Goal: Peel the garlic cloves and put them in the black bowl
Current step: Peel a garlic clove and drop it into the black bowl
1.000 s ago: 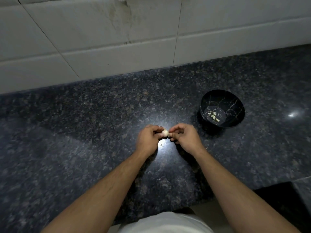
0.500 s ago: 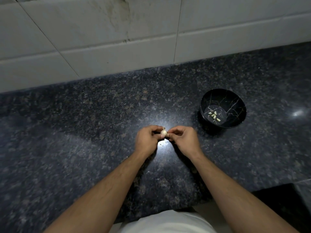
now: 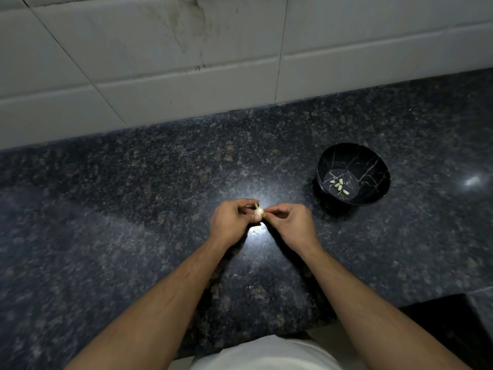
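— Garlic (image 3: 258,212) was the risk at that moment, wasn't it? Where did you have it?

— You held it just above the table (image 3: 133,209), between both hands at the middle of the view. Your left hand (image 3: 230,221) had its fingers (image 3: 244,202) curled round the small bulb, and your right hand (image 3: 289,222) pinched at its right side with thumb and fingertip pressed together. Whether that pinch was on skin or on a clove, I could not tell.

— What could have gone wrong?

— I judged that a dry papery skin could tear short, and a smooth clove could pop free under a hard pinch. On that polished, speckled dark stone it would likely skid or roll away. Loose skin could also drift into the black bowl (image 3: 373,166) among the peeled cloves (image 3: 339,186).

— And the bowl?

— It stood well apart at about two o'clock from your hands, round and glossy, black with pale crack-like veins. A small cluster of pale, oblong cloves lay on its flat bottom. The carry there looked like the moment for a drop.

— Anything else?

— Matte white tiles (image 3: 186,62), stained near the top, ran along twelve o'clock.
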